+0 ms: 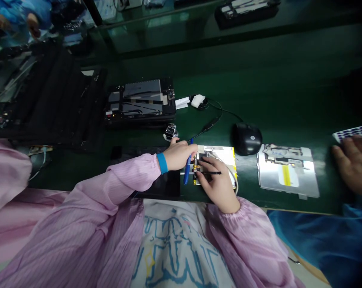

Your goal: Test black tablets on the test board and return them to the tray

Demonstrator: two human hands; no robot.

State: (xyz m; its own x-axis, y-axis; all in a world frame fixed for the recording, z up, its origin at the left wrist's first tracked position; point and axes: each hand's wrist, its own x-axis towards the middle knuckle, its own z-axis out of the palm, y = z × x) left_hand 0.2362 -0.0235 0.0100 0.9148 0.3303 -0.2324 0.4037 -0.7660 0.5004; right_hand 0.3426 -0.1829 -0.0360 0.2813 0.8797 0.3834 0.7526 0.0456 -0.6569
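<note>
My left hand [179, 154] is closed round a blue pen-like tool [187, 168] whose tip points down at a small metal board with yellow tape [226, 157] on the green bench. My right hand [217, 182] rests on that board with its fingers curled, and a thin black stick [212, 173] lies across them. Both hands meet over the board's left edge, where gold-coloured parts show. A blue band sits on my left wrist. A dark flat panel [163, 184] lies under my left forearm.
A black mouse [246, 138] and a second silver board [287, 170] lie to the right. Another person's hand [353, 164] rests at the far right near a sheet of blue labels [350, 133]. Black trays with devices [140, 102] stand behind, with a tally counter [170, 131] in front of them.
</note>
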